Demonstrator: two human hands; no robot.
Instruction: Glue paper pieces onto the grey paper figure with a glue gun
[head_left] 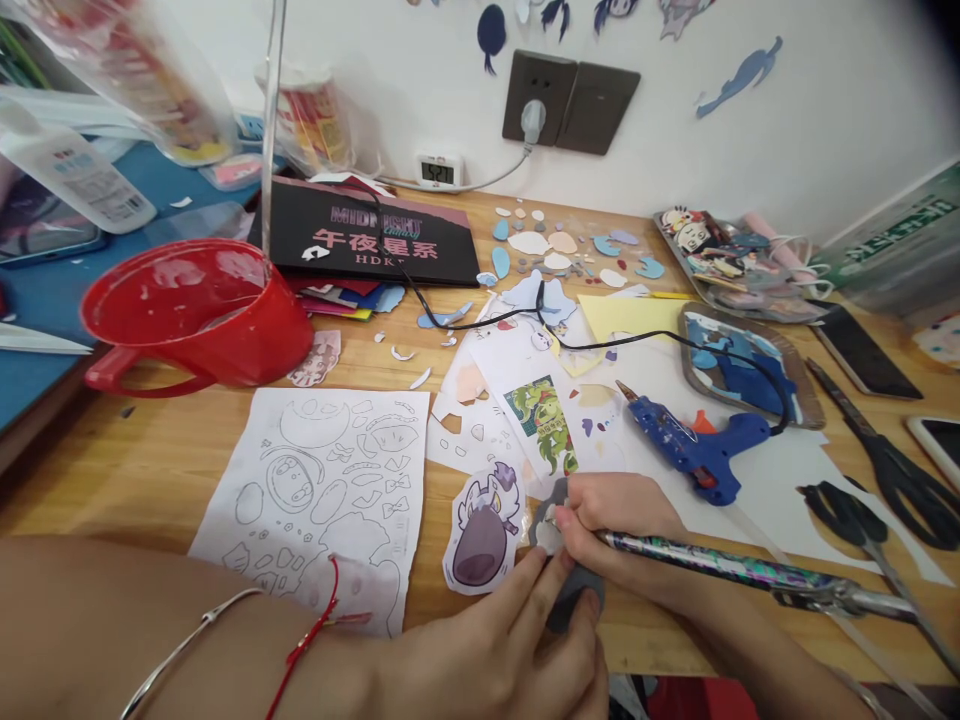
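My left hand (517, 640) is closed on a dark grey cut-out piece (574, 600), pressing it with its fingertips near the table's front edge. My right hand (619, 515) pinches a slim pen-like tool (720, 570) with a shiny, multicoloured barrel and a metal rear end. Its tip is hidden by the fingers, beside a small whitish patch (551, 525) on the grey piece. Just left of the hands lies a cartoon character cut-out (484, 525) with a large dark purple oval. A sheet of outlined shapes (322, 480) lies partly under my left arm.
A blue glue gun (690, 440) rests on white paper, its black cord crossing the table. Black scissors (892, 470) lie at the right. A red mug (202, 310) stands at the left. Coloured paper pieces (559, 242) are scattered at the back, near a tray of blue scraps (742, 365).
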